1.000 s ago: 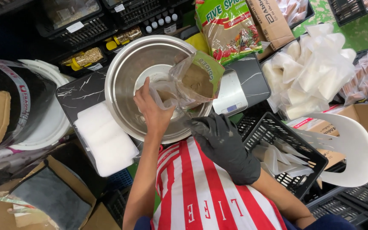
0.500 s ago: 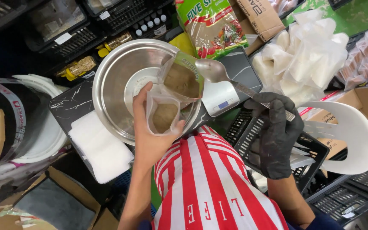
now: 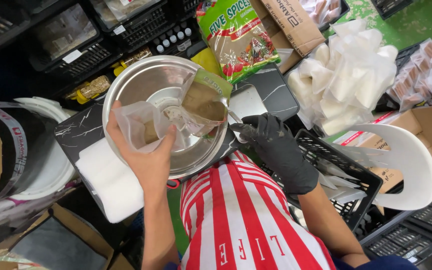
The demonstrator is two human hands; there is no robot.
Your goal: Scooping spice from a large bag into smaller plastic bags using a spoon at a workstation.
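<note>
My bare left hand [image 3: 148, 160] grips a small clear plastic bag [image 3: 138, 127] with a little brown powder in it, held open over a big steel bowl [image 3: 121, 90]. My right hand [image 3: 273, 145], in a black glove, holds a metal spoon [image 3: 233, 119] by its handle. The spoon reaches toward the small bag's mouth. A larger open pouch of brown spice powder [image 3: 203, 102] lies tilted inside the bowl, between the two hands. My red-and-white striped apron [image 3: 236, 220] fills the bottom middle.
The bowl rests on a black marbled scale [image 3: 271, 90]. A white foam block [image 3: 111, 187] lies to its left. Behind stand a large green spice packet [image 3: 236, 35], a heap of clear bags [image 3: 346, 75] and cardboard boxes. A black crate [image 3: 348, 167] and a white curved seat [image 3: 408, 167] are on the right.
My gloved right hand has come back left from over the black crate to the bowl with the spoon. My left hand has shifted the small bag leftward and lower.
</note>
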